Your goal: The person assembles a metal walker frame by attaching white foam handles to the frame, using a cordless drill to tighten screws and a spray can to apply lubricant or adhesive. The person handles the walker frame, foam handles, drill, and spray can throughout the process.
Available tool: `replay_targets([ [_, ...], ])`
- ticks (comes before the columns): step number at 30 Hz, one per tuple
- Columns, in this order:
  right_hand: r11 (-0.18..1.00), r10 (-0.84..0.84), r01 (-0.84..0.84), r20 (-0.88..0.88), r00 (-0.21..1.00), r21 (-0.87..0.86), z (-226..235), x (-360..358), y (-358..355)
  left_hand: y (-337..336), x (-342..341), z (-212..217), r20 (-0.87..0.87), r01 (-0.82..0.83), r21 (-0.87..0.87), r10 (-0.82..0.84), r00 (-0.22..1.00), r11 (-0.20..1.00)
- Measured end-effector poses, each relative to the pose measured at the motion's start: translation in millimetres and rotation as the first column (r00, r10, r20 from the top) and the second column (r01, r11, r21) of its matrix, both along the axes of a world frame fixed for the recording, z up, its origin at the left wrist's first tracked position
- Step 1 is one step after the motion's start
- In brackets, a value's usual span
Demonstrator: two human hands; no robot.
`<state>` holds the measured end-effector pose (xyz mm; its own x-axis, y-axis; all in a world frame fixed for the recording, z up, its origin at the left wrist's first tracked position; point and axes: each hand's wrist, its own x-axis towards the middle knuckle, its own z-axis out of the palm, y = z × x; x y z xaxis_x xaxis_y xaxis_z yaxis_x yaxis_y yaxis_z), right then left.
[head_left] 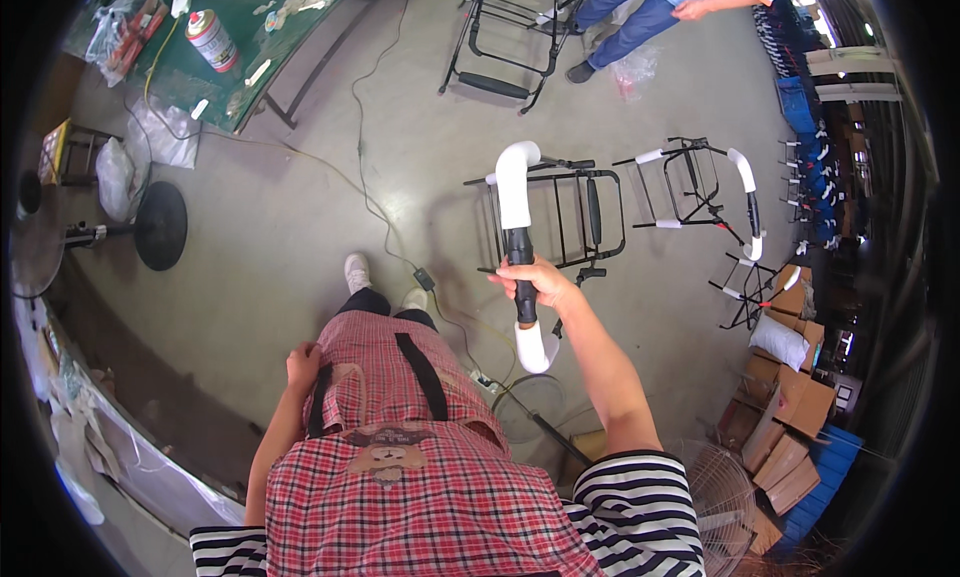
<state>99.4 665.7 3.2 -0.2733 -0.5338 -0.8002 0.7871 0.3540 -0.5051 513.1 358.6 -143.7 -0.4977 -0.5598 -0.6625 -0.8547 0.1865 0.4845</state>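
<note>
My right hand [540, 280] is wrapped round the black middle section of a handlebar [519, 239]. White padding [514, 185] covers the bar's curved far end, and a second white piece [535, 345] covers its near end. The bar belongs to a black metal frame [570, 217] standing on the floor ahead of me, with a dark padded strip along its right side. Beside my checked apron [390, 417], my left hand [303, 365] hangs low with its fingers curled in, and nothing shows in it.
Similar frames stand at the right [690, 182] and far ahead [500, 42], where a person [640, 17] stands. A green table [265, 37] holds a spray can [212, 41]. Cables [365, 167] cross the floor. Cardboard boxes [800, 402] and a fan [715, 502] are at the near right.
</note>
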Motion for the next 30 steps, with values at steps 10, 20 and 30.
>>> replay_targets([
  [10,0.935,0.106,-0.065,0.1,0.989,-0.347,-14,-7,4,41,29,18,0.035,-0.092,-0.093,0.096,0.995,0.991],
  [20,0.824,0.151,-0.04,0.151,0.977,-0.566,-40,-8,8,60,66,33,0.061,-0.18,-0.107,0.187,0.98,0.978],
  [30,0.941,0.064,-0.053,0.021,0.998,-0.334,-18,-4,8,59,56,28,0.057,-0.164,-0.073,0.168,0.984,0.984],
])
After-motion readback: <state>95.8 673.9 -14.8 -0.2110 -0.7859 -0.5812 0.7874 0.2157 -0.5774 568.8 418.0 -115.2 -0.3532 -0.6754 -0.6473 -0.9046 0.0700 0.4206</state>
